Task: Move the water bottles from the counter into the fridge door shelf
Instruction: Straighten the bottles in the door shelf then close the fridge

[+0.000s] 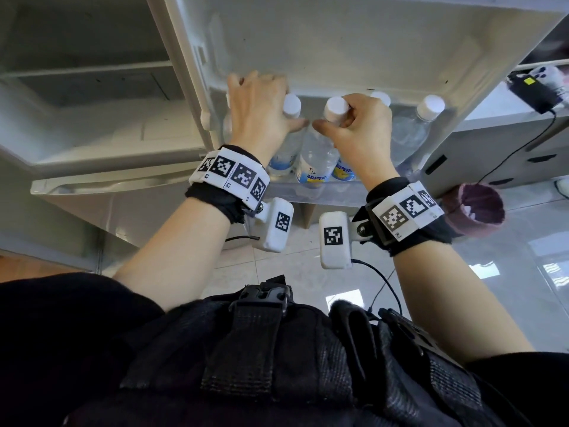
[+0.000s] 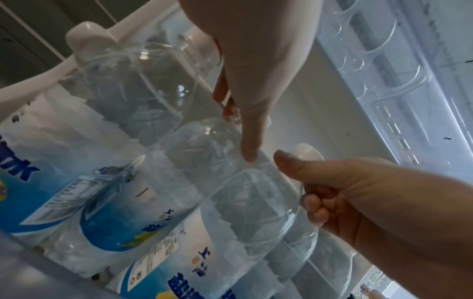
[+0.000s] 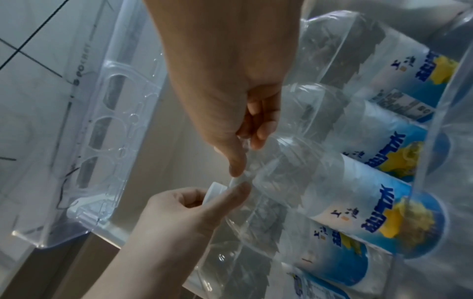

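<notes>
Several clear water bottles with white caps and blue-and-yellow labels stand in the fridge door shelf (image 1: 323,192). My left hand (image 1: 264,106) grips the neck of one bottle (image 1: 288,149) near the shelf's left end, its cap (image 1: 292,103) showing beside my fingers. My right hand (image 1: 354,124) pinches the neck of the neighbouring bottle (image 1: 317,155) just under its cap (image 1: 335,109). The two thumbs almost touch. In the right wrist view my right hand (image 3: 243,161) pinches the neck while my left hand (image 3: 184,210) holds a cap (image 3: 215,191). Two more bottles (image 1: 409,131) stand further right.
The open fridge cabinet (image 1: 92,94) lies to the left. A clear moulded egg tray (image 2: 379,66) hangs on the door above the bottles. On the right, a counter (image 1: 492,118) carries a black device (image 1: 535,94) with a cable. A maroon cup (image 1: 477,211) sits below it.
</notes>
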A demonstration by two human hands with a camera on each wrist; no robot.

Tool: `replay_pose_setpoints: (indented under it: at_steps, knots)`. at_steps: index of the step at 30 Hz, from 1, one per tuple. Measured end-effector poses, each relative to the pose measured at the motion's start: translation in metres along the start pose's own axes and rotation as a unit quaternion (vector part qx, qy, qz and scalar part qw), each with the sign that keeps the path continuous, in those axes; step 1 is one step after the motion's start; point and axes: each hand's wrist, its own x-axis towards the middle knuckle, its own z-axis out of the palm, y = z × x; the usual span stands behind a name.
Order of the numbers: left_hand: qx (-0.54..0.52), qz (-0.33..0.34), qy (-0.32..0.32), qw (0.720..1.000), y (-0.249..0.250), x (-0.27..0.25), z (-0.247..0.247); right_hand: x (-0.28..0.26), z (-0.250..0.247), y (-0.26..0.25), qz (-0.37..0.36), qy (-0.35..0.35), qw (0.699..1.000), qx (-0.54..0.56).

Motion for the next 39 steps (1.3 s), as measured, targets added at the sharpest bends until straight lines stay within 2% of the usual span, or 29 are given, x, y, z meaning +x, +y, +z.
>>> replay_pose_setpoints:
  at_steps: [2, 4, 7, 11, 16, 21, 24, 26, 27, 29, 30, 31, 32, 35, 37, 39]
  knots:
    - [-0.05, 0.027, -0.015, 0.998, -0.001, -0.002, 0.002, 0.0, -0.001, 0.001, 0.0, 0.003, 1.0, 0.0]
    - [-0.089, 0.024, -0.006, 0.996, -0.005, -0.006, 0.0, 0.0, -0.002, 0.002, -0.003, 0.006, 1.0, 0.003]
    - [-0.11, 0.041, -0.008, 0.993, -0.008, -0.008, -0.006, 0.001, -0.003, 0.003, -0.003, 0.007, 1.0, 0.005]
    - [-0.105, 0.08, -0.047, 0.99, -0.01, -0.002, -0.014, 0.001, -0.003, 0.001, -0.003, -0.013, 1.0, 0.009]
    - [-0.118, 0.066, -0.081, 0.987, -0.019, 0.001, -0.007, 0.0, 0.006, -0.002, 0.027, -0.022, 0.998, 0.049]
    - [-0.134, 0.076, -0.088, 0.984, -0.024, 0.001, -0.005, -0.001, 0.01, -0.005, 0.032, -0.025, 0.995, 0.088]
    - [-0.178, 0.058, -0.08, 0.979, -0.026, -0.005, -0.009, -0.004, 0.01, -0.008, 0.038, -0.022, 0.995, 0.092]
    - [-0.229, 0.031, -0.036, 0.972, -0.029, -0.013, -0.015, -0.005, 0.01, -0.009, 0.051, -0.021, 0.995, 0.087]
    - [-0.24, 0.017, 0.012, 0.971, -0.032, -0.016, -0.018, -0.005, 0.009, -0.01, 0.056, -0.022, 0.995, 0.084]
    - [-0.191, -0.015, 0.141, 0.971, -0.041, -0.023, -0.02, -0.004, 0.009, -0.011, 0.059, -0.022, 0.996, 0.066]
    - [-0.152, -0.033, 0.19, 0.969, -0.046, -0.027, -0.02, -0.004, 0.008, -0.012, 0.055, -0.021, 0.997, 0.051]
    - [-0.127, -0.049, 0.212, 0.968, -0.051, -0.03, -0.019, -0.005, 0.007, -0.012, 0.049, -0.019, 0.998, 0.033]
    - [-0.124, -0.06, 0.202, 0.97, -0.056, -0.032, -0.016, -0.005, 0.005, -0.013, 0.046, -0.021, 0.999, 0.014]
    - [-0.216, -0.077, 0.089, 0.969, -0.068, -0.036, -0.009, -0.005, -0.001, -0.016, 0.056, -0.05, 0.997, -0.009]
    - [-0.254, -0.082, 0.066, 0.961, -0.072, -0.036, -0.007, -0.005, -0.003, -0.02, 0.056, -0.053, 0.997, -0.008]
    - [-0.255, -0.097, 0.059, 0.96, -0.072, -0.034, -0.005, -0.005, -0.004, -0.024, 0.046, -0.024, 0.999, -0.008]
